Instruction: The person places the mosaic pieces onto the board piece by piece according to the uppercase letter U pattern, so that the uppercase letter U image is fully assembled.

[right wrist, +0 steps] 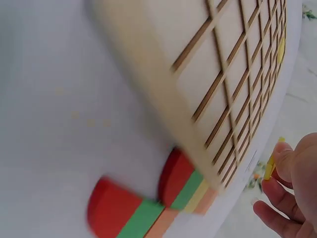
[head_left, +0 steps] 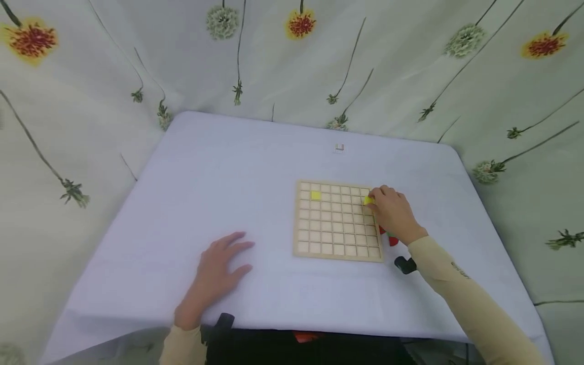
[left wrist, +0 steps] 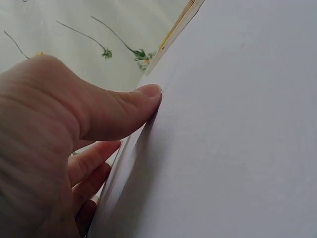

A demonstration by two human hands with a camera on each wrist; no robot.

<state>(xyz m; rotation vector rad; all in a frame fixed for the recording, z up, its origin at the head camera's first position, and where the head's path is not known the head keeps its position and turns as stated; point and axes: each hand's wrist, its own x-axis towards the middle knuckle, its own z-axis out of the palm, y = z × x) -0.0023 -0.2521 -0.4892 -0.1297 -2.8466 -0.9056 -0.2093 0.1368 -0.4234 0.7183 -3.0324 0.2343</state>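
Observation:
A light wooden board [head_left: 337, 258] with a grid of square cells lies right of the table's middle. One yellow square tile [head_left: 316, 195] sits in a cell near its upper left. My right hand [head_left: 396, 215] is over the board's right edge and pinches another yellow tile [right wrist: 270, 167] between thumb and fingertips. This held tile appears close to the upper right cells in the head view. Left of the board, my left hand [head_left: 216, 274] is at the tabletop with fingers spread and relaxed, holding nothing.
Rounded pieces striped red, green and orange [right wrist: 131, 208] lie beside the board's right edge, partly hidden by my right arm in the head view. A small printed white card [head_left: 339, 148] lies farther back on the white-covered table [head_left: 219, 162]. Flower-patterned cloth [head_left: 274, 66] hangs behind.

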